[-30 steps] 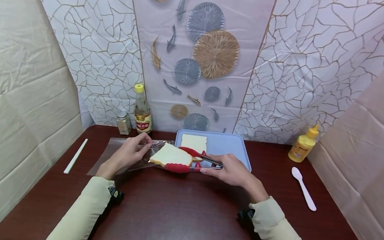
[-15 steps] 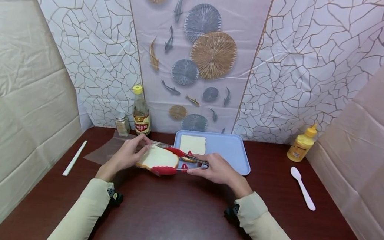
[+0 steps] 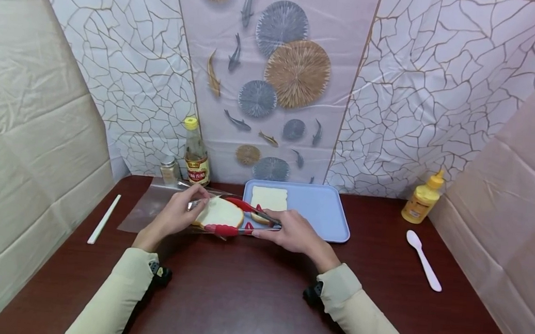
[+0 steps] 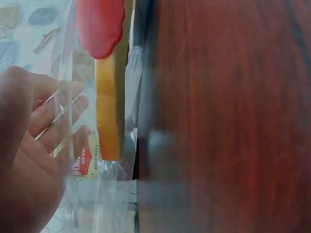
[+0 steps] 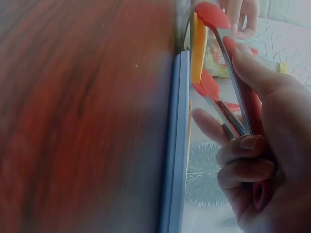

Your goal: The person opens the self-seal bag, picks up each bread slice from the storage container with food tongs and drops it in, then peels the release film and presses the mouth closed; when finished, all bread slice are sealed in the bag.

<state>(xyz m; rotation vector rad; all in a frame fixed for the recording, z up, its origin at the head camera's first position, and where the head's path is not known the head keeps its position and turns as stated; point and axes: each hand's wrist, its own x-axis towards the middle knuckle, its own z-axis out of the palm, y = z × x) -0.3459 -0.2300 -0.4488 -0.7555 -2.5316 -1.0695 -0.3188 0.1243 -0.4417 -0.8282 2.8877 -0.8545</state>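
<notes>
On a dark wooden surface (image 3: 258,301), a white spoon (image 3: 424,261) lies near the right edge and a white stick (image 3: 104,219) near the left. The fingers of the right hand (image 3: 293,232) curl round red-tipped tongs (image 3: 223,230) gripping a bread slice (image 3: 220,214), partly inside a clear bag (image 3: 145,211); the left hand (image 3: 180,210) pinches the bag's film, fingers nearly together. By the far edge: a blue tray (image 3: 317,212) bearing another slice (image 3: 270,197), and bottles (image 3: 196,164).

Bread slice (image 3: 219,214) deeper in the clear bag (image 3: 141,210)
Right hand (image 3: 288,230) has brought the tongs (image 3: 221,230) leftward along the tray (image 3: 320,212)
</notes>
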